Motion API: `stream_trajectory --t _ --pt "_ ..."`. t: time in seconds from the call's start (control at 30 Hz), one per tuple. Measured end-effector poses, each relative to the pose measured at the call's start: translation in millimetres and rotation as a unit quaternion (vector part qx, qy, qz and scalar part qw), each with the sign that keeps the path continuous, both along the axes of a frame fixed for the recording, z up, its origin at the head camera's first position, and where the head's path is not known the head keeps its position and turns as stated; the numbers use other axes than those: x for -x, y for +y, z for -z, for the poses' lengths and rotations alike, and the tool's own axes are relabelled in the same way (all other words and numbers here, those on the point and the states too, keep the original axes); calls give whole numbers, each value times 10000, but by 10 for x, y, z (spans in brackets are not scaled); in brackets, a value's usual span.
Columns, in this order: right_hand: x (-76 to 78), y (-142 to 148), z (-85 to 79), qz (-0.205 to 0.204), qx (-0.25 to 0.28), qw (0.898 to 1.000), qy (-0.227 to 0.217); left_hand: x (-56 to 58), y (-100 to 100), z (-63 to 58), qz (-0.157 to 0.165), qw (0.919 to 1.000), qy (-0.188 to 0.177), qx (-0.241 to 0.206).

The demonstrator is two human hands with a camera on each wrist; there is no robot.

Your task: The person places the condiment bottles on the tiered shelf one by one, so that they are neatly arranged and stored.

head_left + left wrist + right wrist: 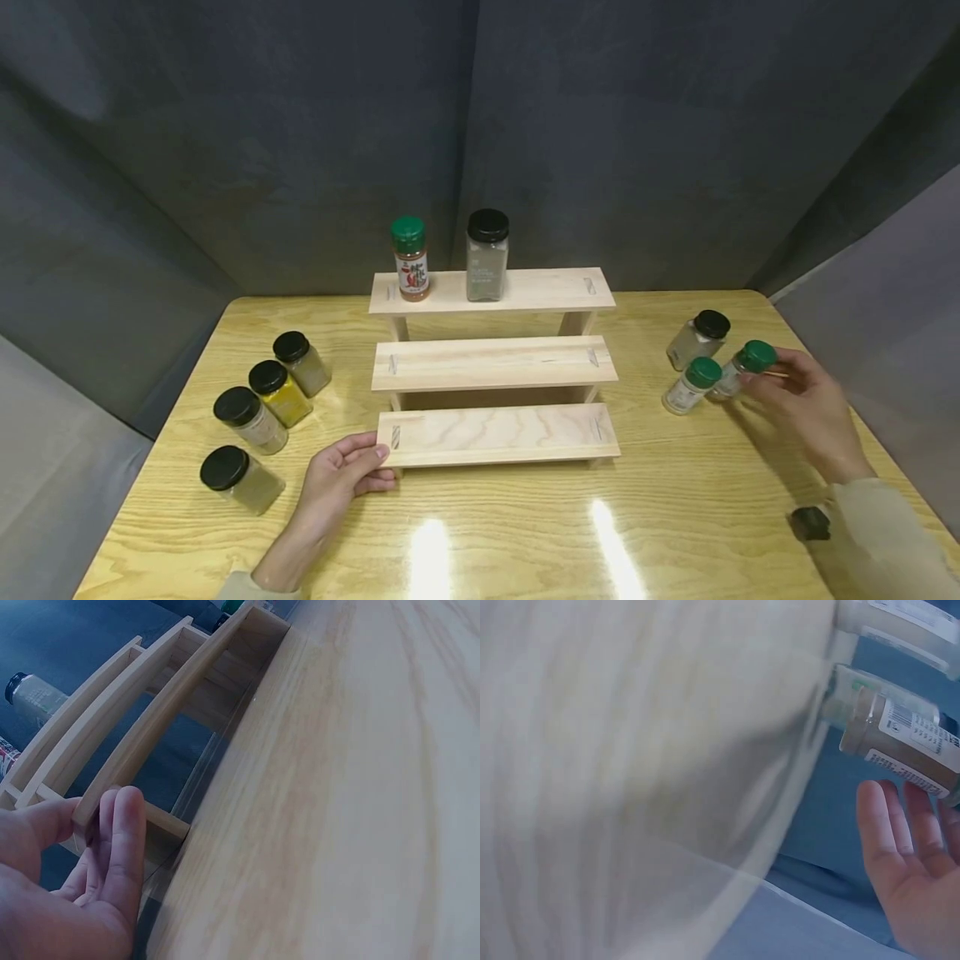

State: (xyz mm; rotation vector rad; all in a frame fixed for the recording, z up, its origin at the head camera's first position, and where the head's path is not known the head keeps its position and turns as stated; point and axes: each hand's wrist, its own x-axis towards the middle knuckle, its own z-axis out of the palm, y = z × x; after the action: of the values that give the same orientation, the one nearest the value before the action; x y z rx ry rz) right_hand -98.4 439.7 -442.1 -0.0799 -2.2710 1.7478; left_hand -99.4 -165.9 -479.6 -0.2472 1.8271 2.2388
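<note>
A light wooden three-step rack (495, 364) stands mid-table. My left hand (347, 473) pinches the left end of its lowest board, thumb on top and fingers beneath; the left wrist view shows this grip on the board (142, 742). At the right, my right hand (813, 408) holds a green-capped spice jar (729, 382) between thumb and fingers. In the right wrist view that jar (907, 742) is tilted, its base seemingly just off the table; the thumb is hidden. Close beside it stand another green-capped jar (684, 394) and a black-capped jar (693, 343).
On the top board stand a green-capped jar of red spice (413, 271) and a black-capped jar (487, 262). Several black-capped jars, one with a yellow label (288, 403), stand at the table's left. Dark curtains (337, 150) hang behind the table (480, 533).
</note>
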Motion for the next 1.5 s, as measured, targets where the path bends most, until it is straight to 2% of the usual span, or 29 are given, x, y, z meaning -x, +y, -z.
stream_trajectory --t 0.1,0.23,0.5,0.7,1.0,1.33,1.5 --pt "-38 -11 -101 -113 554 9981 240 0 -5 0 -5 10000 -28 4" --pt "-81 -60 -272 -64 842 9954 444 2 -9 0 10 10000 -41 -15" --pt "-74 -248 -562 234 514 9948 844 2 -16 -14 11 10000 10 10" --pt "-68 -382 -714 47 761 9902 1167 -2 -12 -14 18 10000 39 -42" --pt "-21 -547 -926 -57 692 9883 1357 5 -4 10 76 9998 108 -142" --pt "45 -751 -1097 -452 774 9855 1442 13 -6 4 133 9997 69 -170" --pt "109 -868 -1189 -725 980 9803 1552 10 -17 9 105 9998 26 -151"
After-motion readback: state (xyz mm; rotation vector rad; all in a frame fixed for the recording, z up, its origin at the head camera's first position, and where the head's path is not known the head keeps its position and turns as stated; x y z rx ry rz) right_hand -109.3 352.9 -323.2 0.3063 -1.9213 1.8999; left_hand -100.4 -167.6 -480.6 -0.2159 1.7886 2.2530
